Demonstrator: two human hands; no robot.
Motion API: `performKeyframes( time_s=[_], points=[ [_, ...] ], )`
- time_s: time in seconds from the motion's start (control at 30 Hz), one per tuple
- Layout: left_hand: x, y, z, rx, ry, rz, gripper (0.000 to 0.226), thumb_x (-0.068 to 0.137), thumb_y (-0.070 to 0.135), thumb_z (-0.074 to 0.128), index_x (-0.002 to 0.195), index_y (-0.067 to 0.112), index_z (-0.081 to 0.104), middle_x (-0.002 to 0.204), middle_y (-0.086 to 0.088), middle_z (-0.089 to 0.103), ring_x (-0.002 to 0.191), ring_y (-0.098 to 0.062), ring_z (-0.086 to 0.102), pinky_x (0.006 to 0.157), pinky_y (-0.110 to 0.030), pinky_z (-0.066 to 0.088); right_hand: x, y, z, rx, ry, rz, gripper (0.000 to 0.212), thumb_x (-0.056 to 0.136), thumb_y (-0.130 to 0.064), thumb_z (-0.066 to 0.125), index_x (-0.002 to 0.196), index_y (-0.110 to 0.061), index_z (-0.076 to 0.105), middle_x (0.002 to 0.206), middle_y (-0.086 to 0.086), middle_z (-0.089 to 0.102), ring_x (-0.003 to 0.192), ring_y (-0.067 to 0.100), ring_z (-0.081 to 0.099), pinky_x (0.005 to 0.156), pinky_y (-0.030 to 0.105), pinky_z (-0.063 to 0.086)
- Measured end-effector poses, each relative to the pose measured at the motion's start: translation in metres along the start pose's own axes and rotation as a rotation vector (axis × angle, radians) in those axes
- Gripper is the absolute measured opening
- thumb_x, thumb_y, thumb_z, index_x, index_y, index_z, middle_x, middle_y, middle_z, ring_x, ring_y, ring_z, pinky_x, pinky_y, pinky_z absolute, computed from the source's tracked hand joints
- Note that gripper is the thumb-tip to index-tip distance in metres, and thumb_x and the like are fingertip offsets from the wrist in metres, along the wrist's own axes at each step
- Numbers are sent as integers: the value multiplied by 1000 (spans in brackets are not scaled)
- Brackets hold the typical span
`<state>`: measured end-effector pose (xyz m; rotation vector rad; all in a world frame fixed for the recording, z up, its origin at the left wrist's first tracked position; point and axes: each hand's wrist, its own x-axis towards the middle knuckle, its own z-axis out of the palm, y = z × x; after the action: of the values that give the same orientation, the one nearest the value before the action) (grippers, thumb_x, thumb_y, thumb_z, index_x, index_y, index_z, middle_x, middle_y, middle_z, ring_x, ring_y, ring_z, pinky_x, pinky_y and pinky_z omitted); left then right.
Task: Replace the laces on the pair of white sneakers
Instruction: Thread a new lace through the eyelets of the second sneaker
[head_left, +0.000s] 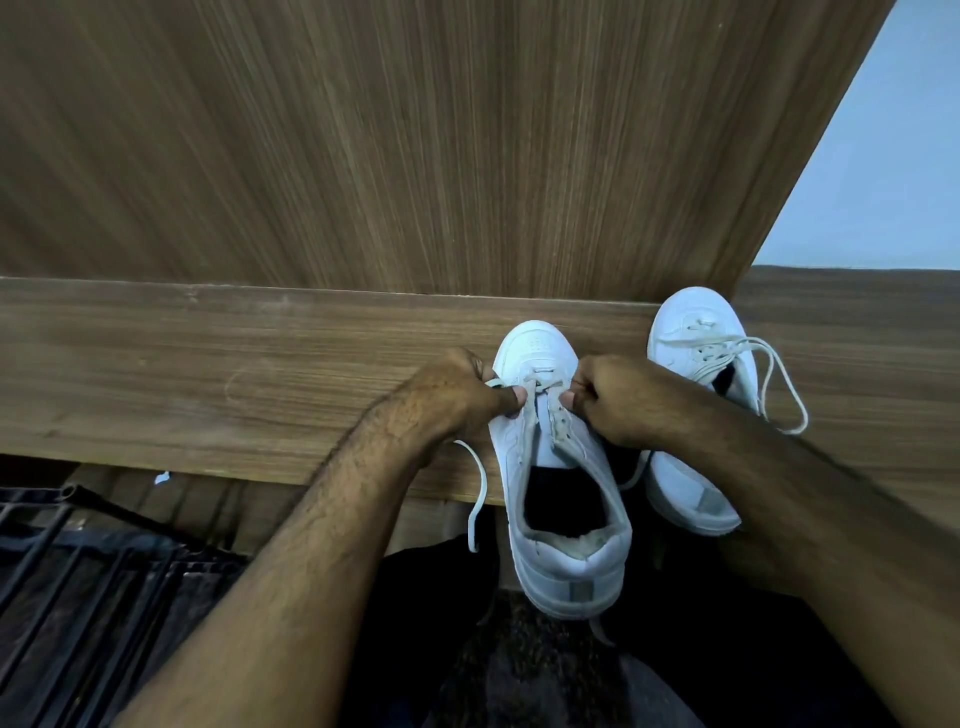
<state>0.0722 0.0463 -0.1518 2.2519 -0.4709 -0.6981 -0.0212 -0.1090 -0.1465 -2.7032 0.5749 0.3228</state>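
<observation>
My left hand (457, 395) and right hand (613, 400) each pinched a lace (480, 499) end at the near sneaker's (561, 467) lowest eyelets, its heel overhanging the table (260, 374). I judged I was lacing; next, cross the ends upward

Single head cam, steep downward and fwd, close over wooden desk (260, 374) edge and person's lap.

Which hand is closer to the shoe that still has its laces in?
Right. The right hand sits just left of the laced sneaker, almost touching it. The left hand is farther away, beyond the sneaker being worked on.
</observation>
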Motion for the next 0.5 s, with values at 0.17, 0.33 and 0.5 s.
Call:
performKeyframes(
  time_s=[0.17,0.33,0.5],
  points=[
    [5,1,0,-21,94,-48,32,84,38,78,95,9,69,82,-2,67,75,-17,59,64,-27,41,-4,0,-5,107,-6,-36,11,96,-26,63,93,-16,67,84,-7,65,81,14,60,72,26,45],
    [5,3,4,6,234,-42,31,91,34,70,82,7,59,97,-23,67,101,-38,65,67,-29,40,-4,-9,-3,83,15,-9,18,91,-25,63,87,-8,69,88,6,71,83,21,67,73,33,54],
    [4,5,6,49,254,-35,30,98,32,62,83,7,54,109,-25,66,98,-37,64,70,-33,42,-6,-18,1,53,47,-27,28,93,-34,54,83,-9,61,87,6,67,80,22,61,64,31,43]
  ],
)
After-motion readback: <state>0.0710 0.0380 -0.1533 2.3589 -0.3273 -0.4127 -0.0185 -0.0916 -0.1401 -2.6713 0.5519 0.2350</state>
